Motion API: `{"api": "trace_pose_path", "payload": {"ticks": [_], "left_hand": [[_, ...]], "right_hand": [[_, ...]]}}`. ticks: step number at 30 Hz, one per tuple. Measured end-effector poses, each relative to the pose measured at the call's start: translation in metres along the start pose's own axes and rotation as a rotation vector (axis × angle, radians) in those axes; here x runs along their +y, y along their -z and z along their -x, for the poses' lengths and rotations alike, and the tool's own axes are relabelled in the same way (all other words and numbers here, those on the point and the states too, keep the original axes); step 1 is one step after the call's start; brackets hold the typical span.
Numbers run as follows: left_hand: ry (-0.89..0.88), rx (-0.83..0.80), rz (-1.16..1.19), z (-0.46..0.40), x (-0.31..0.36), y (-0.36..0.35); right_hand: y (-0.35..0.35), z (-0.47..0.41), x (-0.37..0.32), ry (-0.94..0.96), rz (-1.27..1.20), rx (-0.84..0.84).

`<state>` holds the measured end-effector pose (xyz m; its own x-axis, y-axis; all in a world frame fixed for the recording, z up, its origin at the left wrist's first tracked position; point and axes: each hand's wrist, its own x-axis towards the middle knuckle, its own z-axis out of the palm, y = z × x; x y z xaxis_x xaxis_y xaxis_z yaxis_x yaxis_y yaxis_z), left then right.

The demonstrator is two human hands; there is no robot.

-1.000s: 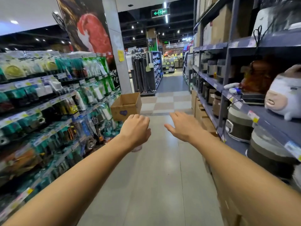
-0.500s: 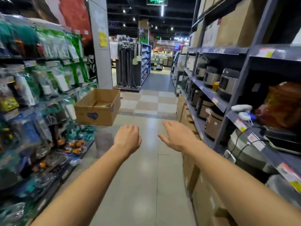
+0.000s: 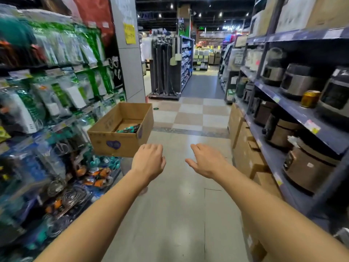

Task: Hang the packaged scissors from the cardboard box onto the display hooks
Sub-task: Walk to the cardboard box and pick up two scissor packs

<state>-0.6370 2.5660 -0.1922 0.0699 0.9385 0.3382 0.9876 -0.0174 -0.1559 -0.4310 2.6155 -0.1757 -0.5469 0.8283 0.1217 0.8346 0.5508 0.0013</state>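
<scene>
An open cardboard box (image 3: pixel 113 142) juts out from the left-hand display into the aisle. Dark and teal packaged scissors (image 3: pixel 130 128) lie at its bottom right. The display hooks (image 3: pixel 62 148) on the left wall carry many blurred packaged goods. My left hand (image 3: pixel 149 160) hangs just below and right of the box's near corner, fingers curled loosely, holding nothing. My right hand (image 3: pixel 206 160) is stretched out beside it over the aisle floor, fingers spread and empty.
Shelves with rice cookers (image 3: pixel 298 82) and stacked cartons (image 3: pixel 245 148) line the right side. A grey pillar (image 3: pixel 128 63) stands behind the box. The tiled aisle floor (image 3: pixel 175 214) runs ahead between the two sides.
The view has moved forward along the aisle. The box looks larger and nearer, and the scissors inside it have come into sight. Both hands stay outstretched and empty.
</scene>
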Motion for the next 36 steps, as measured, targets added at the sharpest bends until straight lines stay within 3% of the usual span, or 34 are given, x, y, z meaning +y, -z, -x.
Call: {"api": "trace_pose_path", "payload": {"ticks": [9,13,19,26,36], "left_hand": [[0.099,-0.073,-0.089,-0.168,-0.104,-0.074],[0.219,-0.096,-0.090,-0.222,-0.156,-0.094],[0.399,-0.101,-0.078,-0.262,-0.217,-0.150],[0.628,-0.170,0.019,-0.309,-0.278,-0.262],[0.846,-0.347,0.073,-0.400,-0.375,-0.384]], "right_hand": [[-0.032,-0.245,0.035,0.124,-0.105,0.042],[-0.043,-0.332,0.042,0.167,-0.106,0.032],[-0.080,-0.438,0.019,0.286,-0.163,-0.012],[-0.133,-0.560,-0.014,0.437,-0.157,-0.045],[-0.195,-0.762,-0.059,0.593,-0.076,-0.260]]}}
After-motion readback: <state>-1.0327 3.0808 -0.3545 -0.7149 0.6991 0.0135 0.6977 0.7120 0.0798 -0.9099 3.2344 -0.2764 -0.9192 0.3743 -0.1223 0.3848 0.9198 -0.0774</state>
